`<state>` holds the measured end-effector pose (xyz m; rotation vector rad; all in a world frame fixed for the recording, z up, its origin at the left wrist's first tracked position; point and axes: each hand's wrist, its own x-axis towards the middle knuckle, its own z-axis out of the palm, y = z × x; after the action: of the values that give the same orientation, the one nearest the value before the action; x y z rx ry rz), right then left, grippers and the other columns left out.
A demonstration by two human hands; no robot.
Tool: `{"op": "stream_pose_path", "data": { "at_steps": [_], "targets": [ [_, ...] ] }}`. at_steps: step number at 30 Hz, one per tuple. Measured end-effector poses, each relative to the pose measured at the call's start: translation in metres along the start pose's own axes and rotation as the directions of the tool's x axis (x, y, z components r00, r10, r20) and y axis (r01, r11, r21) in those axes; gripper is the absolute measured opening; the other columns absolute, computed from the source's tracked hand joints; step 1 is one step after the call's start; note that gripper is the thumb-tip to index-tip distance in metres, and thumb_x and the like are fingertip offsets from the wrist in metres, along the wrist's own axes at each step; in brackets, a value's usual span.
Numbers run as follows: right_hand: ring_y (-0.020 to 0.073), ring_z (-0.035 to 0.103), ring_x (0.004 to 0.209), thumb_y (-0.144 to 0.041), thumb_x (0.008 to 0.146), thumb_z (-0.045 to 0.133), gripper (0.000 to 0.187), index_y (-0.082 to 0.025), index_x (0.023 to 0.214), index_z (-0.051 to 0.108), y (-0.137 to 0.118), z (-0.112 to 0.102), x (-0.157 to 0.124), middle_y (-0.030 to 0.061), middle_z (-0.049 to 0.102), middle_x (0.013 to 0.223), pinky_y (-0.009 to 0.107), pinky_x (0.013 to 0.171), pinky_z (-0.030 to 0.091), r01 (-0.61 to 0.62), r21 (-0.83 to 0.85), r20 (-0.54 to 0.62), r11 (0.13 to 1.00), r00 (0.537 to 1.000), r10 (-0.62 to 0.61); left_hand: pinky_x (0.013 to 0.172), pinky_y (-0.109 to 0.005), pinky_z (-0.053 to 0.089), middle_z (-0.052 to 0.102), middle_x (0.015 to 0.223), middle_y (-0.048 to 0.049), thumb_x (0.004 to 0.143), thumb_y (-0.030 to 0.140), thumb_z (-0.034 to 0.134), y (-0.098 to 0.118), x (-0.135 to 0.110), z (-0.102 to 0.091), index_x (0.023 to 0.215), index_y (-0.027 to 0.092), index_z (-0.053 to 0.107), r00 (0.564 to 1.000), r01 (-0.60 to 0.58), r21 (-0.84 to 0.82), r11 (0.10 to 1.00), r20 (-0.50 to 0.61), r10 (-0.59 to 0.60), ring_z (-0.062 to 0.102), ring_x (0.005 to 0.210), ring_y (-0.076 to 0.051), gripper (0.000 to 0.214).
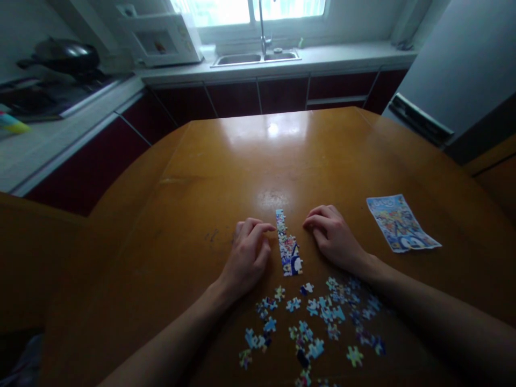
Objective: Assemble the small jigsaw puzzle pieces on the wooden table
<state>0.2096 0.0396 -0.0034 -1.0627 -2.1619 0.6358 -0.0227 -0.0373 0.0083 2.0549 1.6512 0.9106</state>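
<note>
A narrow strip of joined jigsaw pieces (287, 244) lies on the wooden table, wider at its near end. My left hand (248, 255) rests on its left side, fingers loosely bent and apart, with the index fingertip at or very close to the strip's edge. On the other side, my right hand (332, 236) lies on the tabletop with loosely curved fingers, a small gap from the strip; nothing shows in it. Many loose jigsaw pieces (315, 307) are scattered between my forearms. A creased picture sheet (399, 223) lies to the right of my right hand.
The large wooden table (258, 156) has rounded sides. Beyond it stand a counter with a double sink (237, 59), a white microwave (161, 40), and a stove with a lidded pan (66, 54) at left. A refrigerator (455, 64) stands at right.
</note>
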Motion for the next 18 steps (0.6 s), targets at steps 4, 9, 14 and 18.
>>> {"op": "stream_pose_path", "data": {
  "at_steps": [4,9,14,18],
  "targets": [
    [0.025,0.054,0.096,-0.009,0.088,0.054,0.021,-0.023,0.084,0.07,0.0003,0.0,0.0,0.0078,0.064,0.095,0.043,0.085,0.046,0.001,0.01,-0.01,1.0,1.0,-0.001,0.089,-0.046,0.046,0.055,0.106,-0.006,0.091,0.006,0.047,0.001,0.0009,-0.0002,0.108,0.023,0.059,1.0,-0.012,0.005,1.0,-0.008,0.012,0.046,0.102,-0.024,0.027],
    [0.0249,0.054,0.095,-0.01,0.088,0.054,0.021,-0.022,0.082,0.07,-0.001,0.0,0.0006,0.0074,0.064,0.094,0.043,0.085,0.046,0.0,0.017,-0.013,1.0,1.0,0.0,0.09,-0.046,0.046,0.056,0.105,-0.0061,0.091,0.007,0.047,0.0012,0.0014,-0.0006,0.108,0.023,0.06,1.0,-0.019,0.003,1.0,-0.009,0.019,0.047,0.103,-0.025,0.027],
    [0.0248,0.054,0.096,-0.01,0.087,0.054,0.021,-0.022,0.082,0.07,0.0003,-0.0007,-0.0003,0.0076,0.064,0.094,0.043,0.086,0.046,0.007,0.012,-0.011,1.0,1.0,-0.006,0.091,-0.045,0.046,0.056,0.106,-0.0059,0.09,0.007,0.047,0.0001,0.0008,0.0001,0.108,0.023,0.061,1.0,-0.016,0.009,1.0,-0.007,0.016,0.048,0.103,-0.024,0.028],
    [0.0252,0.055,0.096,-0.012,0.088,0.054,0.021,-0.023,0.083,0.071,0.0037,-0.0002,-0.001,0.0076,0.065,0.095,0.044,0.085,0.046,0.017,0.016,-0.011,1.0,1.0,-0.016,0.092,-0.044,0.046,0.056,0.106,-0.0057,0.088,0.004,0.048,0.0004,0.0006,0.0005,0.108,0.023,0.061,1.0,-0.005,0.008,1.0,-0.002,0.005,0.047,0.104,-0.024,0.03]
  ]
}}
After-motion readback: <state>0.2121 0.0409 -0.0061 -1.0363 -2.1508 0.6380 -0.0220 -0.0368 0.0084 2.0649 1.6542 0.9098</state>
